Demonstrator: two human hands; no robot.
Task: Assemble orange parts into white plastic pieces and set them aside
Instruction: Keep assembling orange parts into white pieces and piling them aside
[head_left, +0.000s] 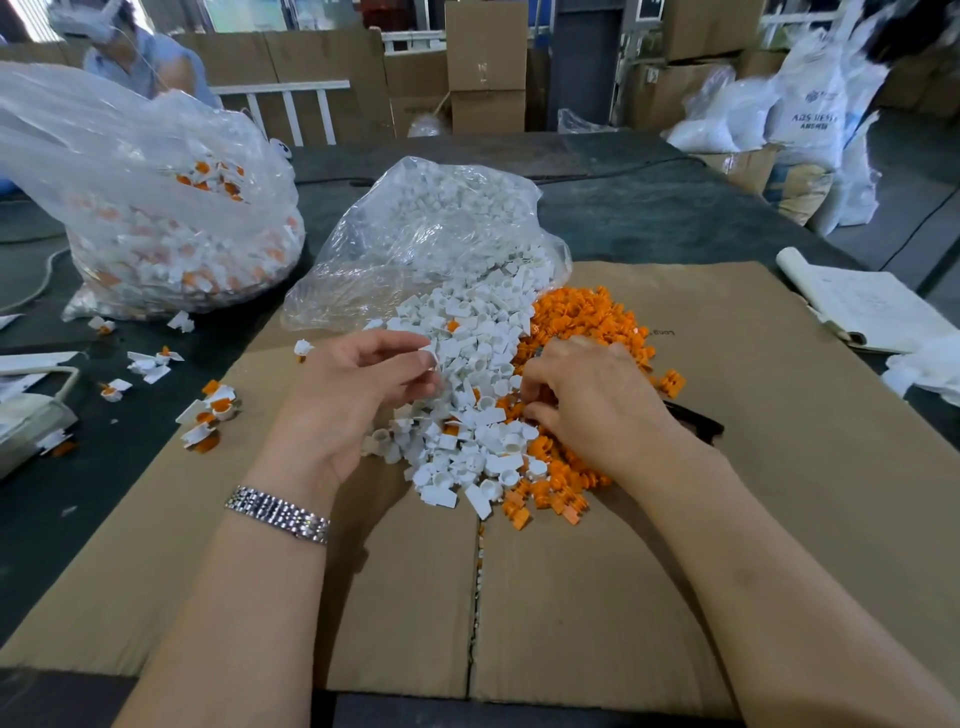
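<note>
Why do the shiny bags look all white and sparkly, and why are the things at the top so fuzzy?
In the head view, light bounces off the crinkled clear bag of white pieces and the big bag at left, making pale glare. The wide lens bends the cardboard edges, and the far corners, like the white sacks, are blurred. The left hand and right hand look sharp, casting soft shadows.

Two hands (358, 384); two bags (426, 234) (clear)

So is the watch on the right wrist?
No, the silver watch sits on the left wrist, behind the left hand holding a white piece.
</note>
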